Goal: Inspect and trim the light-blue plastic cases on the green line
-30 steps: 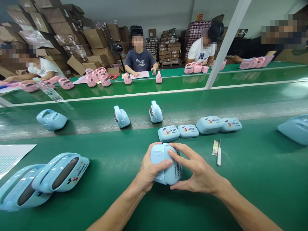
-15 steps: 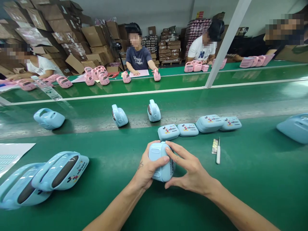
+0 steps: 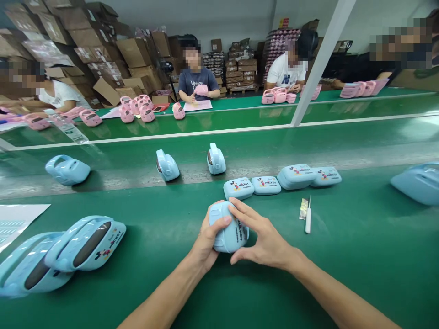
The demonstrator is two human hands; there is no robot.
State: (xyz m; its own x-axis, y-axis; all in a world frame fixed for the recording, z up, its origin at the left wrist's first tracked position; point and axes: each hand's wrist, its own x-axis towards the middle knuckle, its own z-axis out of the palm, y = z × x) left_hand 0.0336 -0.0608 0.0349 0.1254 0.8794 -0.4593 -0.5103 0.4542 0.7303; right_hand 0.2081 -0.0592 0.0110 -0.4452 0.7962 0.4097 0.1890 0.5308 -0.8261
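Note:
A light-blue plastic case (image 3: 222, 230) with Mickey lettering on its right face is held between both hands above the green table. My left hand (image 3: 209, 237) wraps its left side, thumb across the near face. My right hand (image 3: 262, 235) spans the printed face, with fingertips at the upper edge and the thumb by the lower edge. Just beyond lie similar flat printed cases (image 3: 265, 185) in a row. To the right are a white-handled pointed tool (image 3: 308, 220) and a small yellowish packet (image 3: 303, 209).
Blue handled shells with dark windows (image 3: 91, 244) lie at left. More blue handled shells (image 3: 216, 160) stand on the conveyor strip, and another (image 3: 418, 183) sits at far right. A printed sheet (image 3: 20, 221) lies left. Across the line, several co-workers sit with pink shells (image 3: 135, 107).
The case has turned in my hands, so its printed face shows more. Across the line, a co-worker has lifted a pink shell off the table.

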